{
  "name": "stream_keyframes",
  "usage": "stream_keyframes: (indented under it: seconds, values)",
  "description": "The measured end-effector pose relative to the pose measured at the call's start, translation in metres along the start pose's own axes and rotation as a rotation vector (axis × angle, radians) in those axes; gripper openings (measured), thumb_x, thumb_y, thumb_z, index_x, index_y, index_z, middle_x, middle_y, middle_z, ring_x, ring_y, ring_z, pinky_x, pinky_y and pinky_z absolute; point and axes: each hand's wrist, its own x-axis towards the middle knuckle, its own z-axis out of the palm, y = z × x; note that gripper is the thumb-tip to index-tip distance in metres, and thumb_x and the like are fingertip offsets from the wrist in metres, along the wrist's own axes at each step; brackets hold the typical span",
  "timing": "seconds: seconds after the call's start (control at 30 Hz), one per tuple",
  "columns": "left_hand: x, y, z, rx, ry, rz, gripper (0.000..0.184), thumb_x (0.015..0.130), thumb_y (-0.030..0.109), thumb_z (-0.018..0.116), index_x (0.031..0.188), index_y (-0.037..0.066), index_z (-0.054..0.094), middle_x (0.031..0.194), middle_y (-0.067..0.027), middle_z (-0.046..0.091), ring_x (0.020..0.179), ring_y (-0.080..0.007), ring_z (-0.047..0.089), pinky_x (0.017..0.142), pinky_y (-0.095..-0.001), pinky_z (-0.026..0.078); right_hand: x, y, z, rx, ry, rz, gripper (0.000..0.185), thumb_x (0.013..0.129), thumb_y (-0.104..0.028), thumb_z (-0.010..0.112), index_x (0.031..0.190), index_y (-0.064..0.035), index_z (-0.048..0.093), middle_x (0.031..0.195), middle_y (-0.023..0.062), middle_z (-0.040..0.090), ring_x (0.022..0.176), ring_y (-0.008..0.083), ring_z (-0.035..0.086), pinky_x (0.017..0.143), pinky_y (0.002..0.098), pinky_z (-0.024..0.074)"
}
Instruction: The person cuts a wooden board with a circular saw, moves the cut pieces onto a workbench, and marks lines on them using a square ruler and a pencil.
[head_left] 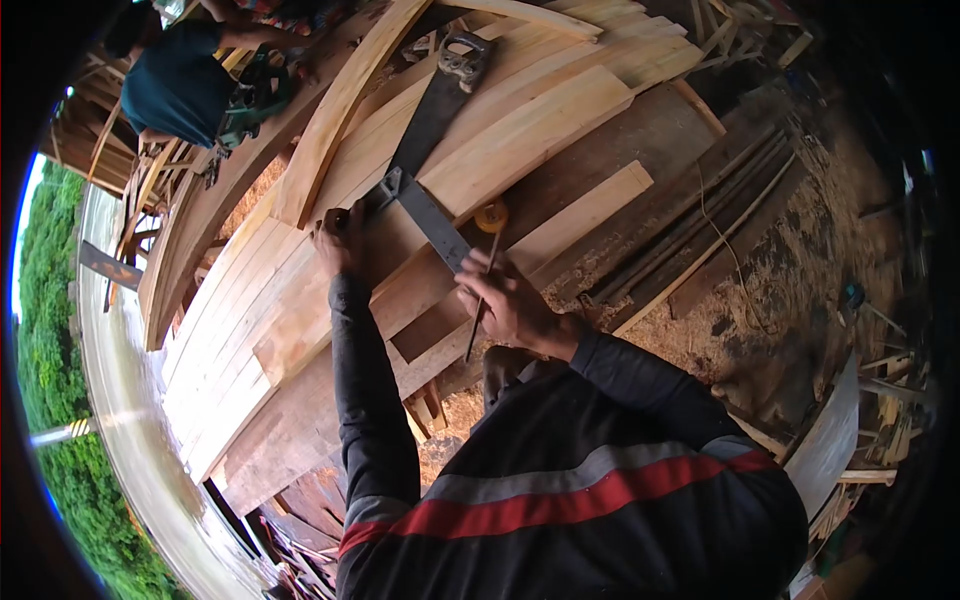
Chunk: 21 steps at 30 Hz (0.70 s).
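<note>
My right hand holds a thin dark stick, pencil-like, between its fingers, beside the lower end of a dark flat metal blade. That blade lies across the pale planks, joined at its upper end to a small fitting. My left hand is at the left of the fitting, fingers curled at a small dark object that I cannot make out. A handsaw lies on the planks beyond, its handle pointing away. Near the blade, a round yellow object rests beside a plank's edge.
Curved timbers stretch along the far left. A co-worker in a dark teal shirt bends there over a green tool. Wood shavings, long dark strips and a looping cord lie at the right.
</note>
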Motion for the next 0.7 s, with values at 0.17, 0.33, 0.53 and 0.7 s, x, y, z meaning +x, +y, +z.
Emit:
stream_keyframes:
  seconds: [0.17,0.33,0.53,0.7]
  values:
    - [0.002,-0.007,0.002,-0.029,0.003,0.056,0.038,0.088,0.043,0.075,0.086,0.005,0.073,0.088,-0.0147,0.072,0.095,-0.0341,0.062,0.096,-0.0445,0.042,0.0,-0.002,0.003,-0.35,-0.047,0.07,0.053,0.087,-0.029,0.077,0.124,0.003,0.057,0.115,0.026,0.066,0.119,0.0411,0.059,0.111,0.0563,0.037]
    - [-0.014,-0.006,0.001,0.017,-0.02,0.225,0.05,0.086,0.049,0.076,0.11,0.006,0.071,0.114,-0.0182,0.069,0.111,-0.0359,0.058,0.102,-0.0486,0.04,0.02,0.016,0.023,-0.28,-0.068,0.165,0.059,0.084,-0.03,0.08,0.126,0.0033,0.054,0.108,0.0239,0.067,0.107,0.039,0.064,0.1,0.0562,0.0434]
    - [-0.073,0.024,-0.04,0.152,-0.101,0.424,0.106,0.073,0.061,0.082,0.15,0.006,0.036,0.149,-0.0256,0.037,0.137,-0.0455,0.035,0.113,-0.0592,0.026,0.057,0.031,0.027,0.081,-0.2,0.56,0.06,0.077,-0.016,0.079,0.127,0.0023,0.052,0.102,0.0255,0.066,0.095,0.0383,0.067,0.078,0.0433,0.0541]
    - [-0.086,0.012,-0.051,0.201,-0.34,0.481,0.098,0.065,0.042,0.09,0.14,0.004,0.042,0.146,-0.0208,0.042,0.136,-0.0419,0.039,0.109,-0.0565,0.031,0.068,0.08,0.043,0.049,-0.03,0.515,0.062,0.07,-0.02,0.086,0.12,-0.0003,0.055,0.097,0.0233,0.069,0.094,0.0429,0.068,0.081,0.0473,0.0548]
